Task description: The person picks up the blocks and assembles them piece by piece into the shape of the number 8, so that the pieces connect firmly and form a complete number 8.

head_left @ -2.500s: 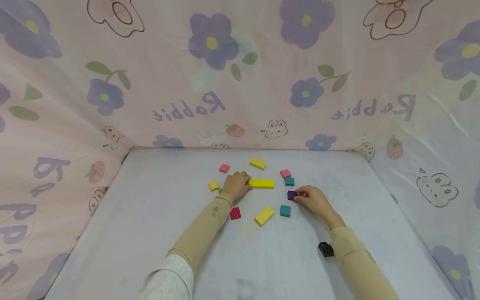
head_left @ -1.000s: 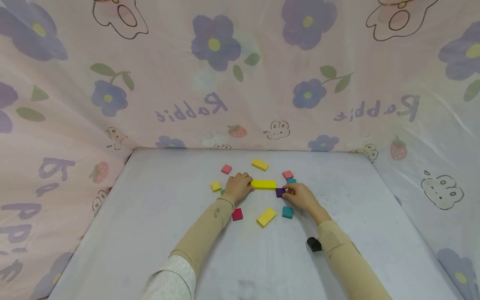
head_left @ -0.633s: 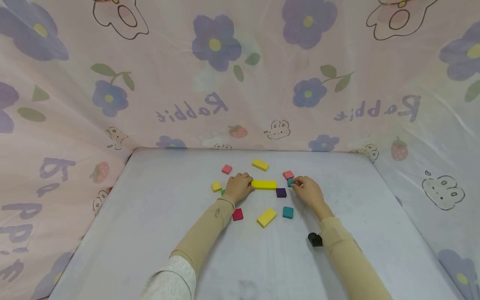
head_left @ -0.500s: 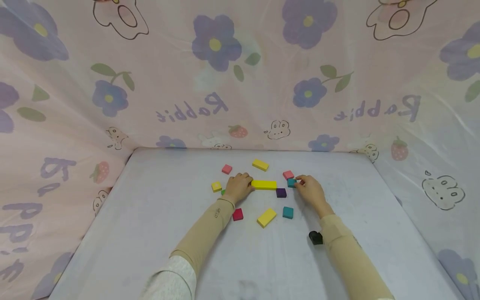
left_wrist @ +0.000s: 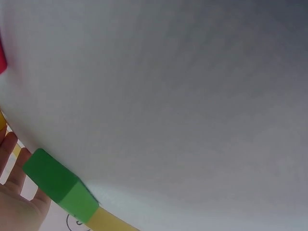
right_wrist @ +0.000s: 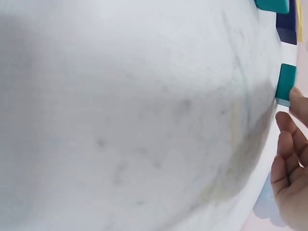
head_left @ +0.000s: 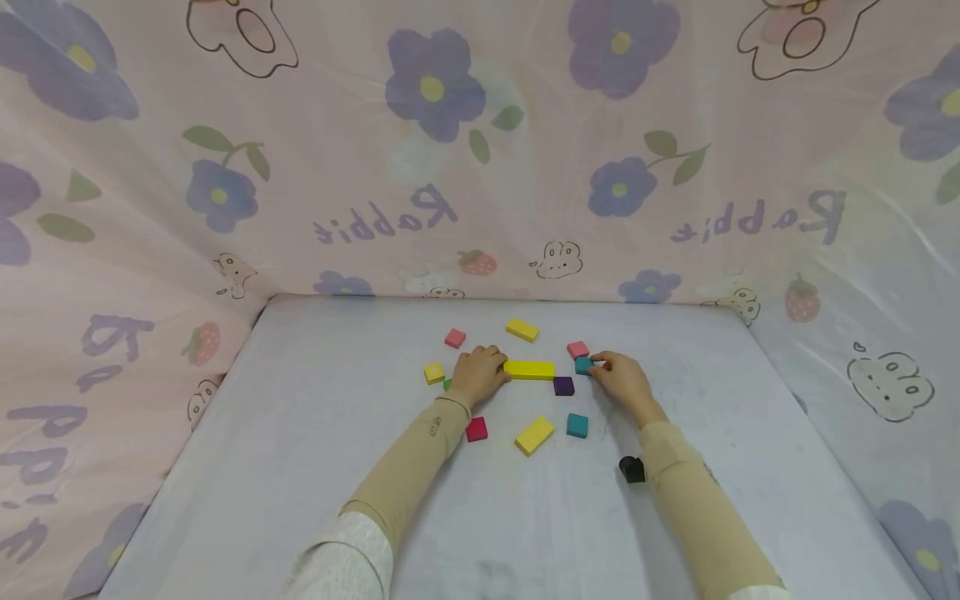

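In the head view my left hand (head_left: 480, 375) grips the left end of a long yellow block (head_left: 529, 370) lying on the table. Fingers of the left hand and a green block (left_wrist: 61, 184) near them show in the left wrist view. A dark purple block (head_left: 564, 386) sits by the right end of the long yellow one. My right hand (head_left: 624, 383) pinches a small teal block (head_left: 583, 366), thumb against its side in the right wrist view. A pink block (head_left: 577, 350) lies just behind that teal block.
Around the hands on the white table (head_left: 300, 467) lie a second teal block (head_left: 577, 426), a yellow block (head_left: 535, 436), a red block (head_left: 477, 429), a small yellow block (head_left: 434, 373), a pink block (head_left: 455, 337) and a yellow block (head_left: 522, 330). A patterned cloth (head_left: 510, 167) rises behind.
My right hand slid the purple block left to the long yellow block, released it and moved to the teal block behind. The left hand has stayed at the long yellow block.
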